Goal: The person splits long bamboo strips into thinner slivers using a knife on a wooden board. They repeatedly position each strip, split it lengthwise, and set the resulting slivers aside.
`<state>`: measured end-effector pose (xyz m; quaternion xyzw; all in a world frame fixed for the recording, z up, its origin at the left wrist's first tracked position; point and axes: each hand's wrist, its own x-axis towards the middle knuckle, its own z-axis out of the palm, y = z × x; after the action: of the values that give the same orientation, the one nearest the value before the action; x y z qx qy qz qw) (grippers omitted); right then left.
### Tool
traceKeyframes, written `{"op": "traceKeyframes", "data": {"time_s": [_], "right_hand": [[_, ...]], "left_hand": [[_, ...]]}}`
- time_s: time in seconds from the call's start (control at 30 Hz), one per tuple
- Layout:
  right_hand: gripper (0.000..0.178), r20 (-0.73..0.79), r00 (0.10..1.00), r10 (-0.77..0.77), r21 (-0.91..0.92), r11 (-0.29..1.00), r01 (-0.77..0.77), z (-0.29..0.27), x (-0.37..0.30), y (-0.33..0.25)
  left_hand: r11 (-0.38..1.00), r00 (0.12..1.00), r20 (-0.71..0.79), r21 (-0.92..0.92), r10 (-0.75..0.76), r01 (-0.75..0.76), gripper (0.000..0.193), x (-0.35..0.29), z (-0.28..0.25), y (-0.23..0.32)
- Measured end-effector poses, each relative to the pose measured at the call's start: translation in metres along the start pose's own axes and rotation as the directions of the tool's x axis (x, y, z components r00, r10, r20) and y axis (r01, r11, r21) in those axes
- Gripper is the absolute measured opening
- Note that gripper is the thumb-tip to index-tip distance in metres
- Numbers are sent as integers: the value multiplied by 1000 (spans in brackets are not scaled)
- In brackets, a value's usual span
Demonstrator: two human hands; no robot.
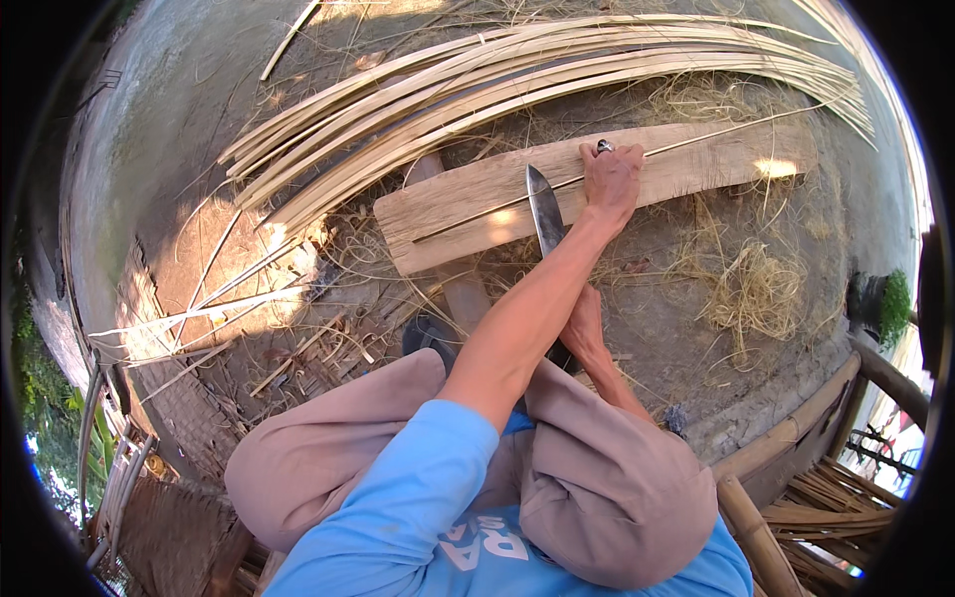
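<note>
1. While the left hand (610,181) presses down with bent fingers, it keeps a long, thin strip (468,220) pinned to a flat wooden board (716,164); a shiny, dark ring-like piece sits on one finger.
2. That strip lies lengthwise on the board, its ends showing on both sides of the left hand.
3. Just left of this hand, a knife (544,209) crosses the strip, its broad blade pointing away from the wearer.
4. Nearer the body, the right hand (585,323) is closed at the knife's handle end (the left forearm crosses in front, hiding most of the fingers and the grip).
5. Beyond the board, a curved bundle of pale split strips (487,109) spreads over the ground.
6. To the right of the hands, near the board, lies a loose tangle of straw-coloured fibres (761,297).
7. Seated with knees bent, the wearer has brownish trousers (627,478) and a light blue shirt (418,488); a dark shoe (430,336) shows beyond the left knee.
</note>
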<state>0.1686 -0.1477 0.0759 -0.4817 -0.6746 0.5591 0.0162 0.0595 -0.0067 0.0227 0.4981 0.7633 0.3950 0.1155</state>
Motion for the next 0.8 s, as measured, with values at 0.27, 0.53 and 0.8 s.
{"op": "traceKeyframes", "data": {"time_s": [0.27, 0.53, 0.8], "right_hand": [[41, 51, 909, -415, 33, 910, 413, 43, -6, 30], [62, 224, 913, -342, 35, 939, 343, 88, -6, 59], [43, 320, 882, -345, 18, 933, 358, 26, -14, -9]], "left_hand": [[999, 1000, -4, -19, -28, 28, 18, 1, 0, -2], [999, 999, 33, 4, -36, 35, 20, 2, -2, -1], [984, 974, 151, -18, -171, 175, 28, 14, -16, 13]]}}
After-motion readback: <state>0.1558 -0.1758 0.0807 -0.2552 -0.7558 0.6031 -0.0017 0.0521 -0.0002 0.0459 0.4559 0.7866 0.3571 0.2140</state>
